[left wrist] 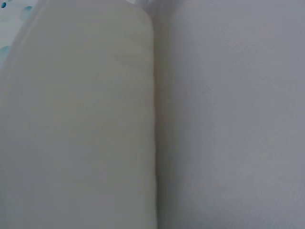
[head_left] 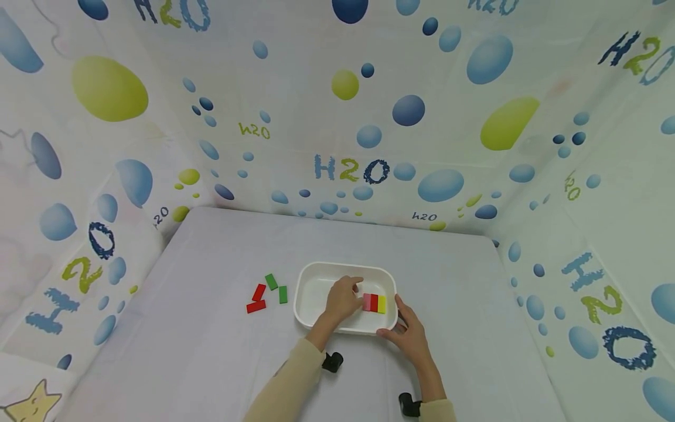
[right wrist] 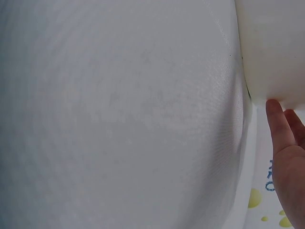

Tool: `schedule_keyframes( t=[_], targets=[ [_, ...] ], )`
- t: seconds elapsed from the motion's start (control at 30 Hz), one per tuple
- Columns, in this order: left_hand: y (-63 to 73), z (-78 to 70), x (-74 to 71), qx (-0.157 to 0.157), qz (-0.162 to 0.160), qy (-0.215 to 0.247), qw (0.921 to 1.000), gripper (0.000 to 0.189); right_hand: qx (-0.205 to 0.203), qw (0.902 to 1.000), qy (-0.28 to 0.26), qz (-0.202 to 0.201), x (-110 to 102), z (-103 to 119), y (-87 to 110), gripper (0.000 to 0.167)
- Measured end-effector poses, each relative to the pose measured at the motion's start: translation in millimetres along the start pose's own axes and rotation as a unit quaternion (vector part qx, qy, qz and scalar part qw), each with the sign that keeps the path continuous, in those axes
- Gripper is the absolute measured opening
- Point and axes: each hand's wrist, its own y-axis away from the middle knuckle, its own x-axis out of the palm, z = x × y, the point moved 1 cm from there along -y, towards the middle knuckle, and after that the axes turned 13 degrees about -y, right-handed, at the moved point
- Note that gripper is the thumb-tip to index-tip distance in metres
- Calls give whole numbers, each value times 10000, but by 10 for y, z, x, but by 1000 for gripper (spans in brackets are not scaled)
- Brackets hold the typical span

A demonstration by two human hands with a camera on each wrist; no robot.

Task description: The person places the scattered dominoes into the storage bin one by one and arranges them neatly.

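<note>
A white tray [head_left: 316, 271] lies on the table. Inside it, toward the right, a pink block [head_left: 366, 302], a red block [head_left: 374, 303] and a yellow block [head_left: 382, 304] form a row, side by side. My left hand [head_left: 344, 300] reaches over the front rim into the tray, index finger extended and its lower fingertips right at the pink block's left side. At the front right corner my right hand [head_left: 408, 331] grips the tray, thumb at the front wall and fingers along the right side. The right wrist view shows its fingers [right wrist: 279, 124] against the tray's wall.
Left of the tray lie two loose green blocks [head_left: 271, 282] and two loose red blocks [head_left: 256, 306]. The table [head_left: 211, 351] has a white cover, and patterned curtains [head_left: 295, 105] stand around it. A cream sleeve [left wrist: 81, 119] fills much of the left wrist view.
</note>
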Motion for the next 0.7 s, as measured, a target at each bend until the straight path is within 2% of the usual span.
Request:
schedule_keyframes(
  t=[0.1,0.23,0.37,0.57,0.7],
  targets=[
    [41,8,-109,239,-319,-1,9992,46,-90,9999,23,-45,-18,-140,-39,95],
    [98,41,-285,421,-785,244,9957,47,-272,9995,107,-119,-11,-167,-38,94],
    [185,93,-481,387,-1229,523,9903,48,-278,9995,110,-110,-11,-177,-37,94],
    [365,211,-755,382,-2004,906,9748,50,-83,9999,10,-126,-19,-175,-38,96],
    [502,329,-918,154,-2345,1161,9650,49,-224,9997,47,-85,-22,-173,-33,94]
  ],
)
